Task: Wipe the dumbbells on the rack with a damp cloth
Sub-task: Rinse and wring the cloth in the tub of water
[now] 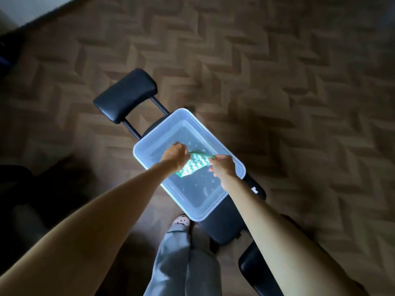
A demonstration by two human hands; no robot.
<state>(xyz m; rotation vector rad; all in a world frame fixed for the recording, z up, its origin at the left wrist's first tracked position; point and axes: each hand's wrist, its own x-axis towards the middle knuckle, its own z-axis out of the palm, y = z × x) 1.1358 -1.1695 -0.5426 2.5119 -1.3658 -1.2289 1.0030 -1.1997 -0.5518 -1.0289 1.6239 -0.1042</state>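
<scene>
From the head view, one small cloth (193, 165) is seen. It is green and white, with wavy stripes across it. It looks soft and a bit crumpled, and one corner hangs down. The cloth is held up over one clear plastic tub (159, 130), near the middle of it.

Two hands are seen. The left hand (174, 155) is curled, and one side of the cloth is pinched by its fingers. The right hand (222, 168) is curled too, and the other side of the cloth is pinched by it. The cloth is stretched between them. Both bare arms are seen reaching in from below.

The tub is long, with round corners. Small pale spots are seen inside it. If it has water in it cannot be told for sure. The tub is set on one black padded desk (222, 229).

One black pad (126, 96) is seen past the far end of the tub, joined on by two thin black bars. One more dark pad (252, 270) is partly hidden under the right arm.

Grey trousers (177, 253) and one spotted shoe (181, 220) are seen just beside the desk. All of it stands on a brown zigzag wood floor (277, 82).
</scene>
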